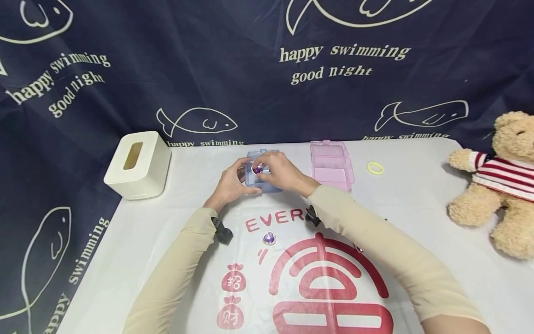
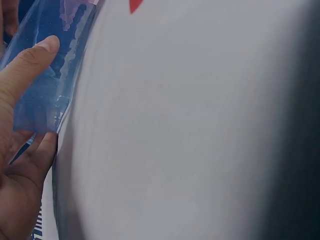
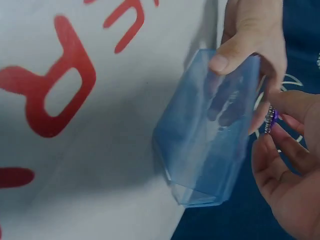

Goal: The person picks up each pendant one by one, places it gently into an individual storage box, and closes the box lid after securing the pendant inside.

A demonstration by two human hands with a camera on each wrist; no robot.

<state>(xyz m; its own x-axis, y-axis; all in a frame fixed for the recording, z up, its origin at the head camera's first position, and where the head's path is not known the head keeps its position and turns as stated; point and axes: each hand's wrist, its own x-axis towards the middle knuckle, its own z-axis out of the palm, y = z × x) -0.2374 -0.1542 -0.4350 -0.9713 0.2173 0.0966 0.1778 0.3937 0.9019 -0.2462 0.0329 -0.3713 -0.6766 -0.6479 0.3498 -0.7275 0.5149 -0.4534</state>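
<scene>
My left hand grips a clear blue plastic box at its left side. In the left wrist view its thumb lies on one wall of the box and fingers show at its lower end. My right hand is over the box, pinching a purple jewel piece with a silver beaded edge between thumb and fingers. The right wrist view has this jewel just beside the box. Another purple jewel piece, heart-shaped, lies on the table nearer to me.
A pink plastic box stands open to the right of the blue one, with a yellow ring beyond it. A cream tissue box is at the left, a teddy bear at the right. A small shiny piece shows by the right sleeve.
</scene>
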